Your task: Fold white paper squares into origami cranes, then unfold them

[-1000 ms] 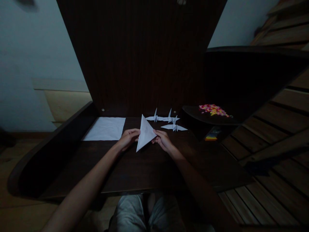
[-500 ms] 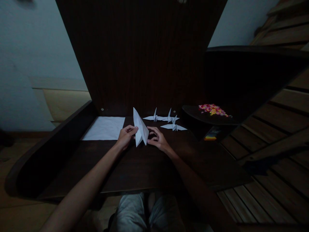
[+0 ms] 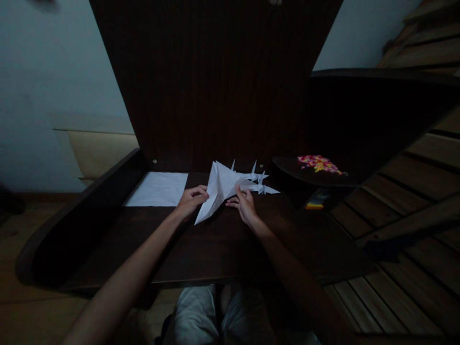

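Observation:
A partly folded sheet of white paper (image 3: 220, 186) is held above the dark desk, its folds spread apart between both hands. My left hand (image 3: 193, 199) pinches its left edge between thumb and fingers. On the other side, my right hand (image 3: 245, 203) grips the paper's right flap with the thumb on top. Just behind the right hand stand several finished white paper cranes (image 3: 261, 185), partly covered by the held paper. To the left, flat white paper (image 3: 158, 189) lies on the desk.
A raised dark corner shelf (image 3: 287, 171) at the right bears a heap of small pink, red and yellow pieces (image 3: 319, 164). Beneath it sits a small object with a yellow edge (image 3: 314, 206). A tall dark back panel (image 3: 223, 86) and a left side board (image 3: 82, 215) border the desk.
The folded paper has been opened out wider. My right hand has moved right with its flap, and the paper now hides part of the cranes. The view has shifted slightly.

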Tool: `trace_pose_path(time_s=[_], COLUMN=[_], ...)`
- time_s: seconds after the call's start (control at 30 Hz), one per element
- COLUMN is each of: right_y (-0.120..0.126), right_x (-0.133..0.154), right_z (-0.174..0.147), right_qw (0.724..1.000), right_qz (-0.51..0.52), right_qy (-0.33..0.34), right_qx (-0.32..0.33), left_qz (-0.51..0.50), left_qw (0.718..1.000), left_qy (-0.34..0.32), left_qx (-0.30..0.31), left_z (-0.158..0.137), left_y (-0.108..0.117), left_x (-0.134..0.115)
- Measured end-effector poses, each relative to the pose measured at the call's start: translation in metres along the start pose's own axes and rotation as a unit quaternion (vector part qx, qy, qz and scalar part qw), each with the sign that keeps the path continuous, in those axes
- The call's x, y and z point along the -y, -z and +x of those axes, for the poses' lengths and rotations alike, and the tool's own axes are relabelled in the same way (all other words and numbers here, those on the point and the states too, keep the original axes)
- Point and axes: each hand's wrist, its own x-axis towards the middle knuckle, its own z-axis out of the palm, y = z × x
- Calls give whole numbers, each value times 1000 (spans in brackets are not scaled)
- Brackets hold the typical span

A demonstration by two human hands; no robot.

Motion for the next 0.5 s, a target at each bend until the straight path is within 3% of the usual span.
trace_pose_path(time_s=[0.1,0.27,0.5], right_y=[4,6,6], right_x=[-3,-9,-6], right_z=[3,2,0], right_qw=[999,996,983], right_qz=[-19,-59,-143], right_qy=[-12,-33,-81], right_qx=[-43,-52,76], left_qz=[11,42,69], left_qw=[999,986,973], left_qy=[-2,-16,-50], left_qx=[49,158,216], left_z=[-1,-3,-4], left_y=[0,0,1], left_x=[-2,3,10])
